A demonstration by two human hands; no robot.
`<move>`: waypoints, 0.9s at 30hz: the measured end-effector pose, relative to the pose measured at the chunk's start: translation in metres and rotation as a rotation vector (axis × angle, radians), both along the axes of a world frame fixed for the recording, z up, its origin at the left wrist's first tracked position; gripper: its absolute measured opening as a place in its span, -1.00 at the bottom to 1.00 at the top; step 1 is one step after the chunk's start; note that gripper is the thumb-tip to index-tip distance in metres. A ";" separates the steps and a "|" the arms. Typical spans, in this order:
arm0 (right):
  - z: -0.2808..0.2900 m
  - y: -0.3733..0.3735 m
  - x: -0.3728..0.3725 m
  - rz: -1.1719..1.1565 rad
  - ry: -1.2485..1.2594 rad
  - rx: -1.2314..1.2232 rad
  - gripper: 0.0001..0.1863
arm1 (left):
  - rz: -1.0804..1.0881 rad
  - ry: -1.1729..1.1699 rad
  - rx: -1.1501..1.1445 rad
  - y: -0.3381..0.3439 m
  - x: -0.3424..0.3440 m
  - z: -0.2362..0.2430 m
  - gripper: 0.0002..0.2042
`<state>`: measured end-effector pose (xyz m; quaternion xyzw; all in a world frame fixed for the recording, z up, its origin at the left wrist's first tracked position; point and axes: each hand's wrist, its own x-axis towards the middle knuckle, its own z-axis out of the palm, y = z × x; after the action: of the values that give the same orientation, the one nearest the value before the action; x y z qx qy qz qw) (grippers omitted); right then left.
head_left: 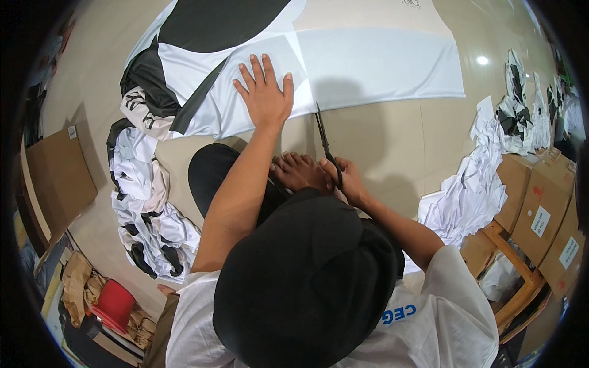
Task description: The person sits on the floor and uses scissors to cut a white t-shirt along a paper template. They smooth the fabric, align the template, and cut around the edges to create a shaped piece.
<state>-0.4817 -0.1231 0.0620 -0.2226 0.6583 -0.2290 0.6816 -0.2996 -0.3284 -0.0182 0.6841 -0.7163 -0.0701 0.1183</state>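
Note:
A large printed fabric (380, 67) in white, black and pale beige lies spread on the floor in front of me. My left hand (265, 101) is pressed flat on its white part, fingers stretched out and apart. My right hand (346, 179) grips the handles of long black scissors (324, 136). The blades point away from me and look nearly closed, their tips at the fabric's near edge. To the left, a dark strip (199, 95) of the fabric lies folded over, beside a bunched black and beige part (147, 101).
Crumpled white and black cloth (144, 178) lies left of my legs, and a white heap (463, 184) lies to the right. Cardboard boxes (540, 208) stand at the right. A cardboard panel (61, 172) and a red item (113, 305) are at the left. My bare foot (300, 170) is near the scissors.

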 end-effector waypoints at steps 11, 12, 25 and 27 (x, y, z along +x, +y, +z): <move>-0.010 -0.009 0.008 -0.066 0.007 0.040 -0.52 | -0.012 0.001 0.003 0.000 0.000 -0.002 -0.22; -0.011 -0.010 0.008 -0.064 0.006 0.039 -0.52 | -0.013 0.000 0.005 0.000 0.000 -0.002 -0.22; -0.010 -0.014 0.013 -0.123 -0.008 0.036 -0.54 | -0.024 0.056 -0.032 0.001 0.000 -0.001 -0.23; -0.011 -0.014 0.013 -0.137 -0.007 0.043 -0.55 | -0.023 0.053 -0.032 0.001 0.000 -0.002 -0.23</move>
<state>-0.4683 -0.1369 0.0511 -0.1615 0.6743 -0.2618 0.6714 -0.2991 -0.3277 -0.0197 0.6716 -0.7219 -0.0782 0.1473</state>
